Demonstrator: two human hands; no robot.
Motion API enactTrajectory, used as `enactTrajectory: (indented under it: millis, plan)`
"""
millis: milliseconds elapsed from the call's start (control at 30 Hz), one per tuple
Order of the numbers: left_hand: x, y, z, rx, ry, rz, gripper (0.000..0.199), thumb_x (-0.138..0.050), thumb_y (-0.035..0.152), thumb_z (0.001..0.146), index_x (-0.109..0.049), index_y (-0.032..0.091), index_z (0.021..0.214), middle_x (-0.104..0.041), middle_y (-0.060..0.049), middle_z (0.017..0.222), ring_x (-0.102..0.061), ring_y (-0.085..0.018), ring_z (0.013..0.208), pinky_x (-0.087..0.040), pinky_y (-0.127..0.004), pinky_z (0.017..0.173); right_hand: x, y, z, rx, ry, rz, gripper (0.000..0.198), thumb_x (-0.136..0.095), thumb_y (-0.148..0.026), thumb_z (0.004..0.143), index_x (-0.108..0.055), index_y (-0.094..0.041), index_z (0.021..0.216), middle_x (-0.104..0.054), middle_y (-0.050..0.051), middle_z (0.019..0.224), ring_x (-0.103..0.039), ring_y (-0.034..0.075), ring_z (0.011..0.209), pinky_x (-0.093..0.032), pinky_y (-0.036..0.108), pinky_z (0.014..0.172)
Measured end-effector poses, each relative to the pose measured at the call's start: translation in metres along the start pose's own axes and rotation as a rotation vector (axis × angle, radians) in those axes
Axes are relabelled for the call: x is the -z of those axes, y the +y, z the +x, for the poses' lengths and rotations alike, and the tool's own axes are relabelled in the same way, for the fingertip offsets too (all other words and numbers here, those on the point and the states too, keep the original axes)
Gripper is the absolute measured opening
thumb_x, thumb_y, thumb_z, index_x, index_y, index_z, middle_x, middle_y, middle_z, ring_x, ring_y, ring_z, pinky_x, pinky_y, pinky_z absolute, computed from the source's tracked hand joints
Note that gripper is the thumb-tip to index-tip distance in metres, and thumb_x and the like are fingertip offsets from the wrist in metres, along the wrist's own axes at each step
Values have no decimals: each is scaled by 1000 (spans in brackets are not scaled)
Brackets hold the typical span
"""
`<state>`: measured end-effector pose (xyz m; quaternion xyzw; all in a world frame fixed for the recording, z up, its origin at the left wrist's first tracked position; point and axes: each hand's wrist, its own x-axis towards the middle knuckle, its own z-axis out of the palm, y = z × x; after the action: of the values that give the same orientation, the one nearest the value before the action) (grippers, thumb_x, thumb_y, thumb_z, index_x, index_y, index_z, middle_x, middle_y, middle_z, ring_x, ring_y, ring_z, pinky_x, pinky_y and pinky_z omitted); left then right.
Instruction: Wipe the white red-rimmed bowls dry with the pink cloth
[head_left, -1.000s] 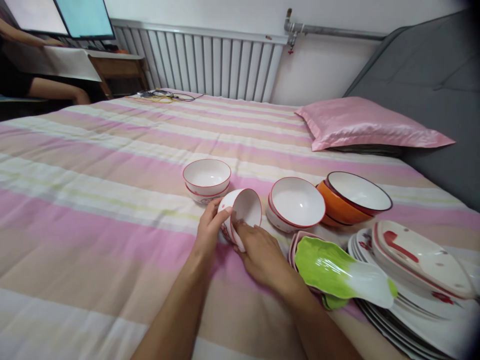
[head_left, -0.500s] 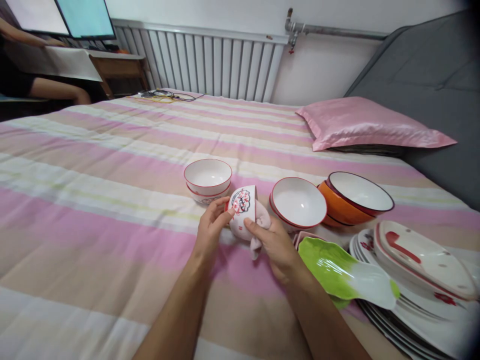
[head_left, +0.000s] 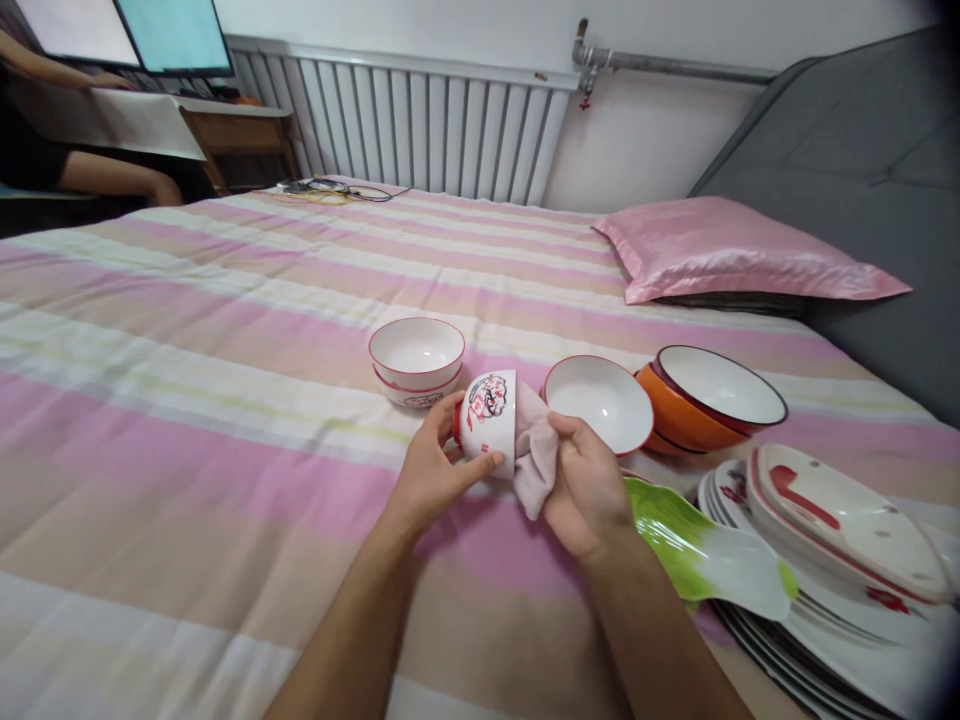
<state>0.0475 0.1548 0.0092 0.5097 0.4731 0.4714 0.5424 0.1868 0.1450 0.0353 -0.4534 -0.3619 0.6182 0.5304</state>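
Observation:
A small white bowl (head_left: pixel 484 430) with a red foot and a red and black drawing is tipped on its side, its mouth facing right. My left hand (head_left: pixel 435 465) is closed around its foot and lower side, thumb along the near wall. A pale pink cloth (head_left: pixel 536 460) is bunched at the bowl's mouth, partly inside it. My right hand (head_left: pixel 592 485) grips this cloth, fingers partly hidden behind it. Just behind the held bowl stand two stacked white bowls (head_left: pixel 418 355) with red rims. Right of my right hand are more red-rimmed bowls (head_left: pixel 600 400).
Orange bowls (head_left: pixel 697 400) are stacked at the right. Nearer lie a green and white leaf-shaped dish (head_left: pixel 697 550) and a pile of plates (head_left: pixel 840 620). A pink pillow (head_left: pixel 742 250) lies by the grey headboard (head_left: pixel 847 150). Cables (head_left: pixel 337 190) rest on the striped bed. A person sits at the desk (head_left: pixel 150 125).
My right hand has moved right with the cloth, drawing it partly out of the bowl. The bowl has shifted slightly right and turned, and my left thumb has slid down its near side.

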Motion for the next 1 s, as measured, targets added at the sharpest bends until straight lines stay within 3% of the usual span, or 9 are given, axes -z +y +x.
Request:
enactTrajectory:
  millis: [167, 300, 433, 567, 700, 867, 1000]
  plan:
    - [0, -1, 1, -2, 12, 4, 77, -79, 28, 60, -44, 20, 128, -58, -15, 127, -56, -29, 115, -49, -39, 88, 6, -8, 0, -18, -65, -51, 42, -34, -32, 72, -65, -16, 97, -66, 8, 72, -63, 26, 77, -52, 37, 65]
    - [0, -2, 1, -4, 13, 3, 77, -79, 28, 59, -44, 20, 128, -58, -15, 126, -56, -30, 115, -49, -41, 88, 7, -12, -4, -57, -127, 11, 50, -40, -22, 64, -59, -17, 110, -69, 8, 89, -64, 25, 86, -52, 37, 71]
    - [0, -2, 1, -11, 10, -6, 77, -79, 28, 60, -44, 19, 129, -58, -15, 127, -56, -30, 115, -49, -40, 89, 4, -12, -11, -32, -105, 51, 53, -55, -28, 70, -49, -21, 122, -65, 8, 113, -63, 23, 99, -53, 35, 79]
    - [-1, -1, 1, -21, 13, -7, 79, -80, 27, 58, -45, 19, 128, -56, -15, 130, -56, -30, 115, -49, -38, 88, 5, -1, -10, 36, -33, -17, 74, -72, -21, 59, -39, -24, 125, -54, 11, 132, -58, 23, 112, -49, 35, 90]
    - [-2, 0, 0, -5, 25, 9, 77, -79, 29, 60, -45, 19, 128, -58, -15, 126, -57, -30, 113, -50, -39, 87, 9, 3, -5, 30, 40, -57, 56, -62, -16, 59, -43, -23, 111, -62, 9, 120, -63, 21, 98, -51, 34, 81]
    - [-1, -2, 1, -12, 27, 22, 76, -79, 29, 60, -46, 21, 128, -59, -14, 126, -57, -29, 114, -49, -40, 89, 11, -2, -3, 74, 181, -55, 34, -60, -30, 69, -52, -22, 101, -65, 1, 85, -62, 18, 77, -48, 28, 65]
    - [-1, -5, 2, -34, 30, 56, 75, -78, 30, 61, -46, 21, 128, -59, -14, 127, -57, -29, 114, -50, -40, 89, 9, -2, -6, 128, 184, -45, 31, -60, -33, 73, -54, -23, 102, -65, -1, 85, -60, 17, 75, -47, 26, 65]
